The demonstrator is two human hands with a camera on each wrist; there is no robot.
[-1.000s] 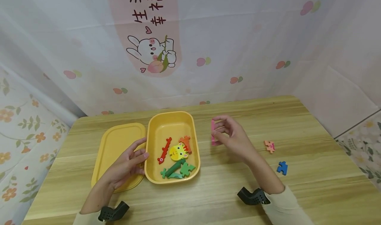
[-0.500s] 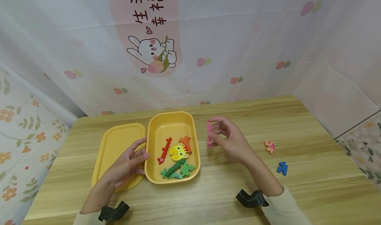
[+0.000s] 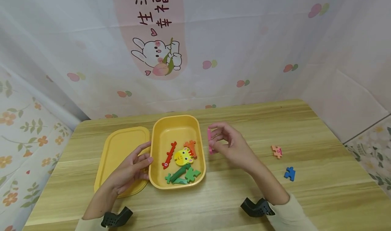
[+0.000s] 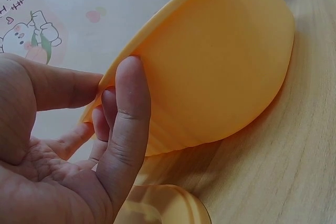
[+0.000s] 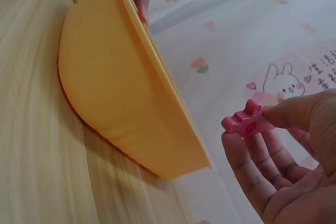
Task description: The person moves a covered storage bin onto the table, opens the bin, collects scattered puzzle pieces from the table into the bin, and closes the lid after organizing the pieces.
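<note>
My left hand (image 3: pixel 131 170) holds the left rim of a yellow plastic box (image 3: pixel 175 122); in the left wrist view the fingertips (image 4: pixel 132 69) are at the rim and outer wall. My right hand (image 3: pixel 230 142) holds a pink puzzle piece (image 3: pixel 209 141) on edge, just right of the box. In the right wrist view, thumb and fingers pinch this pink puzzle piece (image 5: pixel 247 120), which has a wavy edge. Inside the box lie a red piece (image 3: pixel 169 155), a yellow giraffe head (image 3: pixel 182 157), an orange piece (image 3: pixel 191 145) and several green pieces (image 3: pixel 191 174).
A yellow lid (image 3: pixel 122 146) lies flat left of the box, partly under the left hand. On the wooden table (image 3: pixel 220 203), a peach puzzle piece (image 3: pixel 277 151) and a blue puzzle piece (image 3: pixel 290 174) lie to the right. A patterned curtain (image 3: pixel 244 37) hangs behind.
My right hand has moved left with the pink puzzle piece, bringing it closer to the box's right rim. The left hand and the box stay in place.
</note>
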